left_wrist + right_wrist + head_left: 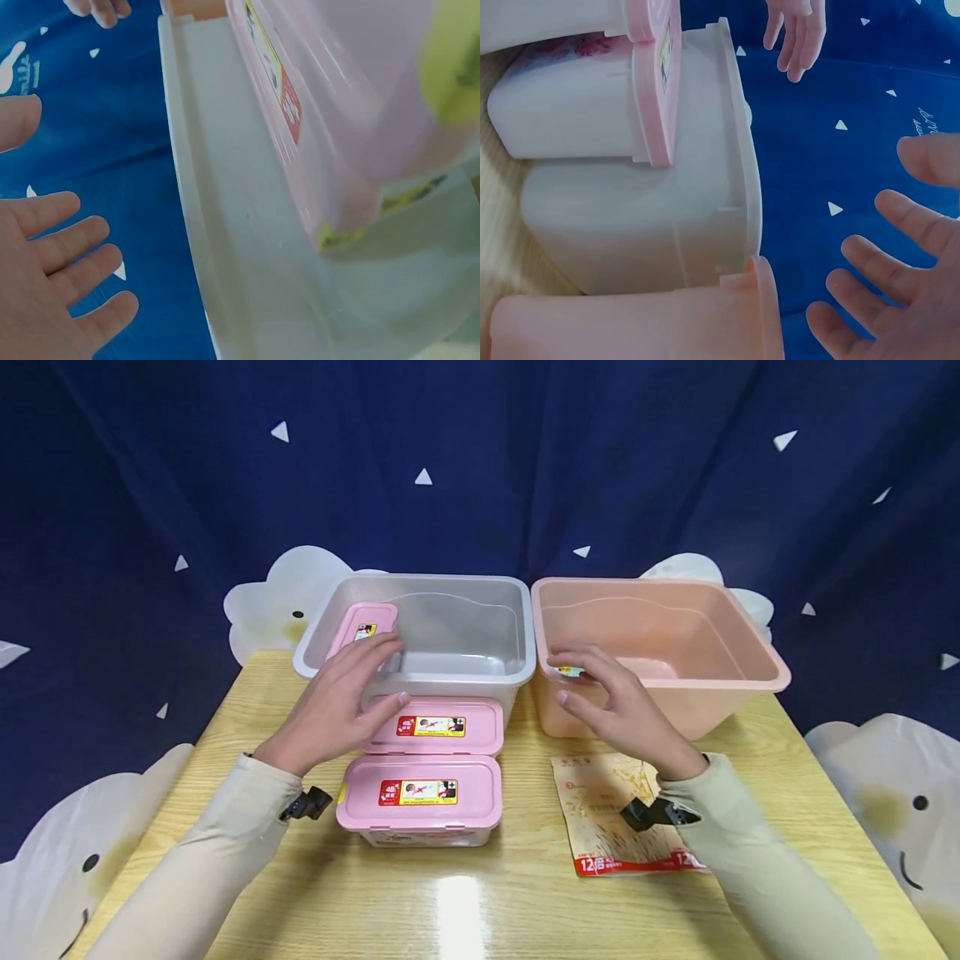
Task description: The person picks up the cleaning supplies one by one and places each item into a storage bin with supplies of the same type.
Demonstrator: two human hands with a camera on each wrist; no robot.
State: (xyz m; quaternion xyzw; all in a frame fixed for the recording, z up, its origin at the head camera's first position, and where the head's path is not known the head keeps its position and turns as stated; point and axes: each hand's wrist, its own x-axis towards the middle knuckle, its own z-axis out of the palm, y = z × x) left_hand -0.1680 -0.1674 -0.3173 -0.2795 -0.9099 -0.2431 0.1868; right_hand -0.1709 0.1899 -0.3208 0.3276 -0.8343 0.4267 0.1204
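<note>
My left hand [337, 710] hovers with spread, relaxed fingers over the front left of a grey plastic bin [457, 635]. Inside that bin, a pink-lidded box [378, 614] lies partly hidden behind the fingers. My right hand [622, 710] is held over the front left rim of a peach plastic bin [667, 639], its fingers loosely bent and thumb apart. A small yellow and green patch [567, 671] shows between that thumb and the fingers. Both palms hold nothing; the left wrist view shows the left fingers [86, 259] parted, as are the right fingers [877, 270] in theirs.
Two more pink-lidded boxes, one farther back [480, 735] and one nearer [480, 818], stand before the grey bin. A flat beige packet [600, 818] with a red lower edge lies under the right wrist. Behind the wooden table [337, 902] hangs a dark blue curtain [480, 460].
</note>
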